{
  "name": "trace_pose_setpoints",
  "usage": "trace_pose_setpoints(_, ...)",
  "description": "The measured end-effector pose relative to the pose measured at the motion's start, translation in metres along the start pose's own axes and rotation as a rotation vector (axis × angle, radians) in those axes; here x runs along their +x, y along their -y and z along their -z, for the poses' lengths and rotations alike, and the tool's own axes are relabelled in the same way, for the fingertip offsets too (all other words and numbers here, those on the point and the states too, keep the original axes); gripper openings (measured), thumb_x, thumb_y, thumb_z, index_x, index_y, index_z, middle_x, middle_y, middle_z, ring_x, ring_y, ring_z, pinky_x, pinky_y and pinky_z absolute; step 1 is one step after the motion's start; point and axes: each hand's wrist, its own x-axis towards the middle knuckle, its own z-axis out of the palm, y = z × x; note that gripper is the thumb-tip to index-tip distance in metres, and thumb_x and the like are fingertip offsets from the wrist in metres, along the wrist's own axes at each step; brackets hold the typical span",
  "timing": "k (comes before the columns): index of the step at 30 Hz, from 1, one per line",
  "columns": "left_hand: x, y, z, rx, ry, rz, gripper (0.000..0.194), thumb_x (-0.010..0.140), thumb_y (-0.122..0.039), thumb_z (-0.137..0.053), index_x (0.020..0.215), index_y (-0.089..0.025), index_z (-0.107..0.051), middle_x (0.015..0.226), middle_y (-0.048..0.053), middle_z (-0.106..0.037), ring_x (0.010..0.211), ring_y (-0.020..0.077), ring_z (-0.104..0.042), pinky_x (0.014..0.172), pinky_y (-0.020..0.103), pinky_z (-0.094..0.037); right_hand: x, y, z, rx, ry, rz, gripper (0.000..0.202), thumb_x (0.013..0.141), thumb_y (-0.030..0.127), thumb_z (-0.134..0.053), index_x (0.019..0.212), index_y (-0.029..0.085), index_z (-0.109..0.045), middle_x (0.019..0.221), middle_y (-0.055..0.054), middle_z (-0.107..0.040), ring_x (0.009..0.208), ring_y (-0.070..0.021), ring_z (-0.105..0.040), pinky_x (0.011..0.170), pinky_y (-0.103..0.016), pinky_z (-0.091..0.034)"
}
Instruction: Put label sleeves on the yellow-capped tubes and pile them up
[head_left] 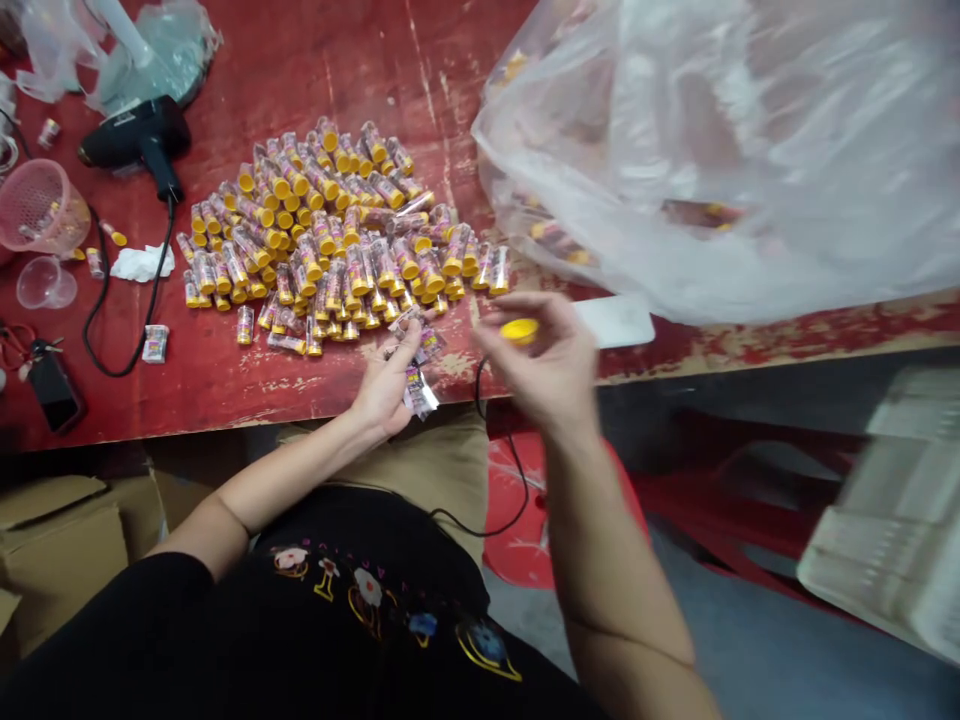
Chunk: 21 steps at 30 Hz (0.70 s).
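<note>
Between right-hand fingers (525, 310), yellow cap (520, 329), pinched.

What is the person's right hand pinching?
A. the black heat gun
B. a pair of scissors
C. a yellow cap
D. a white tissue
C: the right hand pinches a small yellow cap at its fingertips, above the red table's edge; the black heat gun lies far off.
</note>
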Motion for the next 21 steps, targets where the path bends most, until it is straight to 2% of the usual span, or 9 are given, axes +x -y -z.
trace_pose_setpoints(1,-0.002,0.002,-0.001,-0.006,-0.006,-0.016,0.017,0.092,-0.028,-0.073,0.104,-0.017,-0.078,0.093,0.002,-0.073,0.064,0.0050,-0.059,0.060,0.016,-0.048,-0.015,0.002,-0.015,0.059,0.007,-0.034,0.055,0.067,0.053,-0.090,0.104,0.021,-0.064,0.088,-0.002,-0.070,0.081,-0.0169,-0.072,0.073,-0.031,-0.062)
trace_pose_setpoints(3,-0.006,0.004,-0.001,-0.006,-0.034,-0.040,0.015,0.088,-0.028,-0.077,0.097,-0.015,-0.077,0.085,0.000,-0.071,0.056,0.0032,-0.055,0.054,0.016,-0.043,-0.033,0.004,-0.038,0.158,0.012,-0.079,0.054,0.067,0.046,-0.091,0.107,0.021,-0.064,0.089,-0.002,-0.072,0.080,-0.0152,-0.073,0.074,-0.030,-0.062)
trace_pose_setpoints(5,-0.008,0.004,0.001,0.005,-0.059,-0.050,0.018,0.082,-0.028,-0.083,0.088,-0.014,-0.075,0.075,-0.003,-0.066,0.049,0.0015,-0.049,0.047,0.016,-0.037,-0.039,0.005,-0.048,0.210,-0.025,-0.106,0.046,0.071,0.044,-0.089,0.103,0.020,-0.065,0.086,0.000,-0.071,0.075,-0.0125,-0.070,0.072,-0.027,-0.061)
trace_pose_setpoints(7,-0.010,0.003,0.003,-0.010,-0.060,-0.065,0.026,0.073,-0.028,-0.090,0.081,-0.012,-0.071,0.070,-0.005,-0.062,0.047,-0.0003,-0.045,0.044,0.015,-0.032,-0.038,0.005,-0.049,0.220,-0.024,-0.114,0.039,0.075,0.044,-0.086,0.098,0.020,-0.067,0.081,0.001,-0.068,0.067,-0.0100,-0.065,0.065,-0.023,-0.057)
trace_pose_setpoints(10,-0.012,-0.001,0.003,-0.081,-0.046,-0.064,0.034,0.067,-0.029,-0.094,0.076,-0.012,-0.066,0.066,-0.007,-0.057,0.046,-0.0015,-0.043,0.043,0.013,-0.029,-0.037,0.007,-0.038,0.365,0.005,-0.115,0.036,0.084,0.051,-0.078,0.103,0.023,-0.067,0.081,0.001,-0.064,0.063,-0.0093,-0.059,0.059,-0.023,-0.052)
trace_pose_setpoints(13,-0.015,-0.007,0.000,-0.147,-0.033,0.039,0.033,0.072,-0.031,-0.092,0.079,-0.014,-0.064,0.064,-0.007,-0.056,0.043,-0.0005,-0.043,0.041,0.014,-0.031,-0.043,0.015,-0.023,0.490,0.000,-0.045,0.033,0.090,0.056,-0.069,0.108,0.027,-0.069,0.088,0.000,-0.061,0.074,-0.0124,-0.061,0.069,-0.028,-0.056)
trace_pose_setpoints(16,-0.016,-0.011,-0.002,-0.185,-0.052,0.148,0.028,0.078,-0.029,-0.088,0.081,-0.014,-0.064,0.065,-0.006,-0.058,0.042,-0.0004,-0.044,0.041,0.014,-0.032,-0.055,0.022,-0.014,0.464,-0.028,0.021,0.034,0.092,0.056,-0.067,0.112,0.030,-0.071,0.084,-0.001,-0.057,0.075,-0.0137,-0.059,0.075,-0.031,-0.057)
trace_pose_setpoints(19,-0.017,-0.011,-0.003,-0.208,-0.058,0.211,0.022,0.083,-0.026,-0.084,0.081,-0.014,-0.065,0.067,-0.005,-0.059,0.044,0.0000,-0.047,0.041,0.013,-0.034,-0.065,0.020,-0.020,0.471,-0.099,0.058,0.038,0.087,0.057,-0.073,0.114,0.030,-0.071,0.087,-0.001,-0.059,0.074,-0.0131,-0.060,0.074,-0.031,-0.057)
trace_pose_setpoints(21,-0.018,-0.010,-0.003,-0.217,-0.043,0.241,0.019,0.087,-0.025,-0.079,0.081,-0.014,-0.065,0.068,-0.004,-0.061,0.046,0.0009,-0.050,0.042,0.014,-0.036,-0.070,0.015,-0.029,0.439,-0.201,0.095,0.039,0.086,0.054,-0.076,0.114,0.028,-0.072,0.092,-0.002,-0.062,0.075,-0.0118,-0.062,0.074,-0.029,-0.058)
